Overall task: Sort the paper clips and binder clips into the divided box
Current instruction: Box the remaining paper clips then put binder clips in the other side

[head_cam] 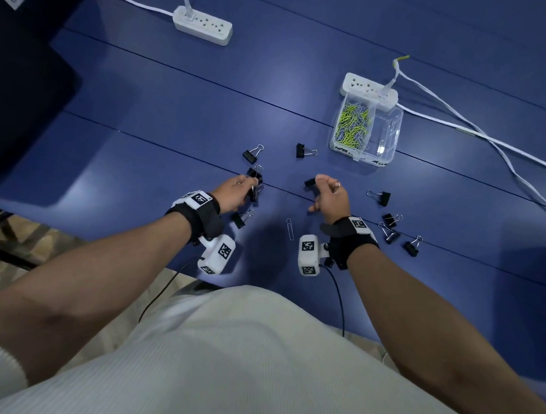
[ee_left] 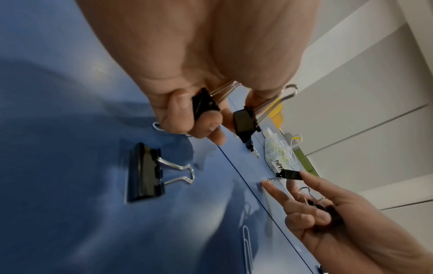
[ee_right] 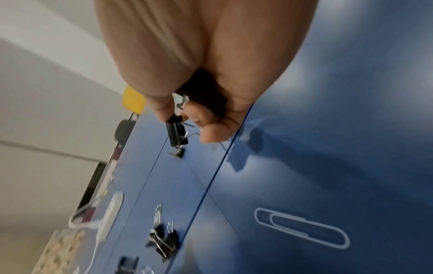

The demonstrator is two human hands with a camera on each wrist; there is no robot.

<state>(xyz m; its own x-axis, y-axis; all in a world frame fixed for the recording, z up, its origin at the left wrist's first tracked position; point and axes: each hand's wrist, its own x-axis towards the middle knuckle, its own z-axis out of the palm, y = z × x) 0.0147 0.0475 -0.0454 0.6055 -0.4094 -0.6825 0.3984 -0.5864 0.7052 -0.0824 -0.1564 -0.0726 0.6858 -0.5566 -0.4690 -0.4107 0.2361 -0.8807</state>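
Binder clips fill both my hands, two pinched in my left hand (head_cam: pixel 234 193) and two in my right hand (head_cam: pixel 329 197), with the divided box (head_cam: pixel 388 137) ahead and rightward, nearer my right; I count eight loose binder clips, one paper clip (head_cam: pixel 290 228) remaining.

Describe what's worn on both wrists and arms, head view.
Each wrist has a black strap with a white band: left wrist strap, right wrist strap. White camera blocks with black square fiducial markers hang below, left and right, each trailing a thin black cable. Forearms bare; ring on right hand.
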